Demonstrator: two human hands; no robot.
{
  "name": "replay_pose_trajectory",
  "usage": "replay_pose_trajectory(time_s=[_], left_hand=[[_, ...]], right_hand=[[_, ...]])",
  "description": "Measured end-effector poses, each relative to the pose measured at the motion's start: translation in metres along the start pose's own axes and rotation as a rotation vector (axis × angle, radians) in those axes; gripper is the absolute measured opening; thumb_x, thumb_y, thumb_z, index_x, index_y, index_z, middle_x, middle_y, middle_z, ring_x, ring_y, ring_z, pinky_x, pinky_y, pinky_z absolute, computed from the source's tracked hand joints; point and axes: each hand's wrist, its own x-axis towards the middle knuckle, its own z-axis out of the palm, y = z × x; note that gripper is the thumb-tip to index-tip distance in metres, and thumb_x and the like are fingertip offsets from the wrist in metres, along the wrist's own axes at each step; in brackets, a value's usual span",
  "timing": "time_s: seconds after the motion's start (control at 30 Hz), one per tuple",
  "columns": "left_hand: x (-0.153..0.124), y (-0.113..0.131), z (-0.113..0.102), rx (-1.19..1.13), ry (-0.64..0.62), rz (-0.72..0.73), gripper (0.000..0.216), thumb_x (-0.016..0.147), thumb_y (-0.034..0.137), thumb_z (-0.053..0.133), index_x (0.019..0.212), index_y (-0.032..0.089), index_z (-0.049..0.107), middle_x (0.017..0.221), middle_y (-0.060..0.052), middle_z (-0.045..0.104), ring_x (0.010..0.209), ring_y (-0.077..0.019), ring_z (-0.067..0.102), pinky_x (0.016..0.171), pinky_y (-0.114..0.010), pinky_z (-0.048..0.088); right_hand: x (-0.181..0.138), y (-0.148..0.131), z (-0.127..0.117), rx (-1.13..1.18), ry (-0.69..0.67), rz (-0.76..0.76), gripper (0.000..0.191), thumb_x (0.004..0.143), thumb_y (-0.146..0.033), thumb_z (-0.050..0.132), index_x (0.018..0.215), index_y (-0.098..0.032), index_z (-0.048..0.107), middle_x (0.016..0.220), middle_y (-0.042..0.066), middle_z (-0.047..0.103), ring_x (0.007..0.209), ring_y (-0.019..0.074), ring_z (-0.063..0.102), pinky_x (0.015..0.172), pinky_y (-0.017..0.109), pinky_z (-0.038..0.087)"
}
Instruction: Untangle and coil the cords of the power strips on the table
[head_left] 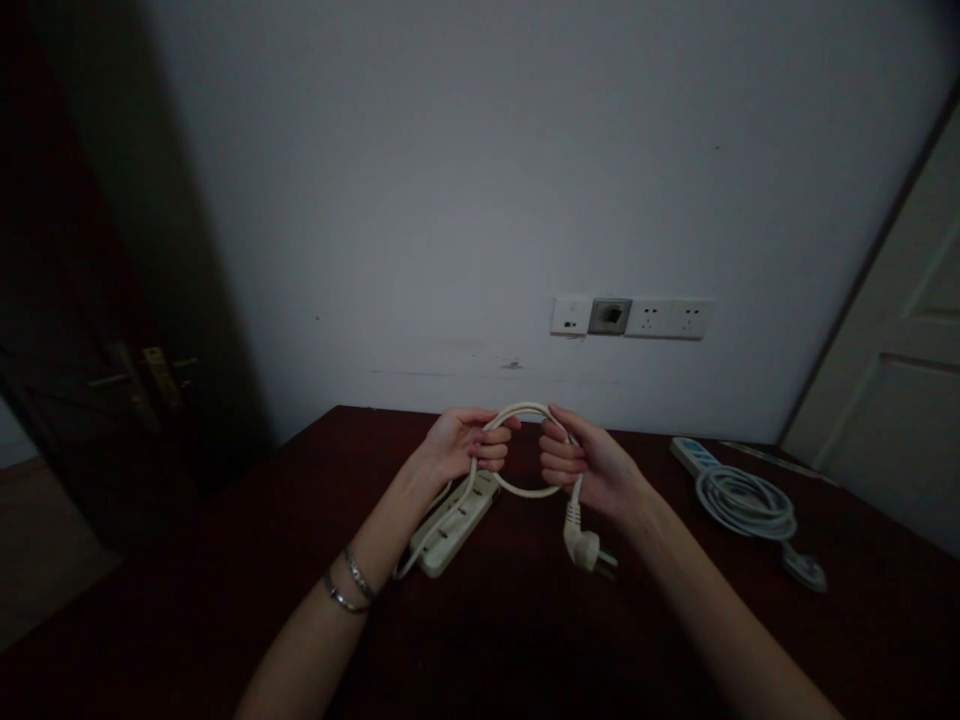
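Observation:
My left hand [466,446] and my right hand [581,462] are both closed on a cream power cord [525,412], which arches in a loop between them above the dark red table [225,560]. The cord's plug [586,547] hangs down below my right hand. The cream power strip [450,525] at the cord's other end lies on the table under my left wrist. Two thin bracelets [349,585] circle my left forearm.
A second white power strip [697,456] with its coiled cord [746,503] and plug [806,570] lies on the table to the right. A row of wall sockets [634,317] sits on the grey wall behind. A dark door with a brass handle [142,380] stands at the left, a pale door [900,400] at the right.

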Motion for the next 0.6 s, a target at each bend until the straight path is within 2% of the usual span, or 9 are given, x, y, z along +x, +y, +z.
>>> replay_pose_trajectory(time_s=[0.13, 0.27, 0.37, 0.5, 0.6], left_hand=[[0.005, -0.001, 0.004, 0.157, 0.074, 0.041, 0.027, 0.08, 0.026, 0.041, 0.083, 0.007, 0.06, 0.048, 0.006, 0.031, 0.038, -0.006, 0.027, 0.046, -0.023, 0.038], [0.008, -0.006, 0.014, 0.386, 0.222, 0.037, 0.049, 0.084, 0.053, 0.034, 0.077, 0.011, 0.059, 0.042, 0.007, 0.034, 0.032, -0.0056, 0.028, 0.04, -0.023, 0.036], [0.007, -0.011, 0.024, 0.57, 0.306, 0.119, 0.049, 0.082, 0.057, 0.04, 0.078, 0.012, 0.058, 0.042, 0.007, 0.039, 0.031, -0.0051, 0.034, 0.04, -0.022, 0.038], [0.005, -0.012, 0.027, 0.577, 0.259, 0.176, 0.039, 0.083, 0.049, 0.045, 0.077, 0.012, 0.056, 0.043, 0.007, 0.04, 0.031, -0.0041, 0.034, 0.039, -0.02, 0.039], [0.005, -0.012, 0.023, 0.431, 0.174, 0.16, 0.034, 0.085, 0.043, 0.045, 0.076, 0.012, 0.055, 0.042, 0.009, 0.036, 0.028, -0.0019, 0.024, 0.031, -0.016, 0.027]], right_hand=[[0.001, 0.002, -0.001, -0.022, 0.051, 0.003, 0.037, 0.081, -0.031, 0.056, 0.055, -0.017, 0.034, 0.041, -0.011, 0.017, 0.036, 0.0019, 0.007, 0.032, 0.013, 0.012], [0.002, 0.005, 0.002, -0.093, 0.105, 0.052, 0.042, 0.078, -0.036, 0.06, 0.055, -0.018, 0.03, 0.04, -0.012, 0.017, 0.035, 0.0012, 0.006, 0.03, 0.012, 0.01], [0.002, 0.006, 0.005, -0.143, 0.137, 0.037, 0.042, 0.076, -0.038, 0.061, 0.056, -0.018, 0.031, 0.04, -0.012, 0.019, 0.035, 0.0009, 0.007, 0.03, 0.011, 0.009], [0.001, 0.005, 0.007, -0.171, 0.135, 0.027, 0.041, 0.075, -0.039, 0.061, 0.057, -0.018, 0.03, 0.04, -0.012, 0.019, 0.035, 0.0006, 0.006, 0.029, 0.011, 0.009], [0.0, 0.004, 0.007, -0.134, 0.121, 0.022, 0.043, 0.073, -0.037, 0.063, 0.055, -0.019, 0.029, 0.04, -0.012, 0.018, 0.035, 0.0006, 0.005, 0.029, 0.011, 0.009]])
